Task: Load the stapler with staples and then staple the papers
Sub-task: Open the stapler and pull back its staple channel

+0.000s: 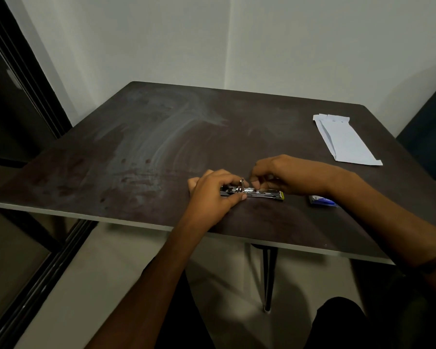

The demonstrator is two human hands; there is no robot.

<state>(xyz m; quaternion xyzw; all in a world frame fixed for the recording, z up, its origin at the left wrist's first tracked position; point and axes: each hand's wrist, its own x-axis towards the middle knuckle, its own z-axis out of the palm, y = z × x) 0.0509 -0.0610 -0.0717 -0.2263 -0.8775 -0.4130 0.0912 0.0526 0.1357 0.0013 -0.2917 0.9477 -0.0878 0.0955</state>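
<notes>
It looked like a plain room in a home or small office, sparsely fitted out, though which of the two could not be told. A dark, smeared counter [141, 137] on thin metal legs [268, 278] stood pushed into a corner of bare pale walls [136, 39], with a dark-framed door or window [18, 79] at the left and a light floor [106, 268] below. On the counter lay only office things: folded papers [345, 139], an opened metal stapler [259, 193] and a small blue staple box [322, 200].
</notes>
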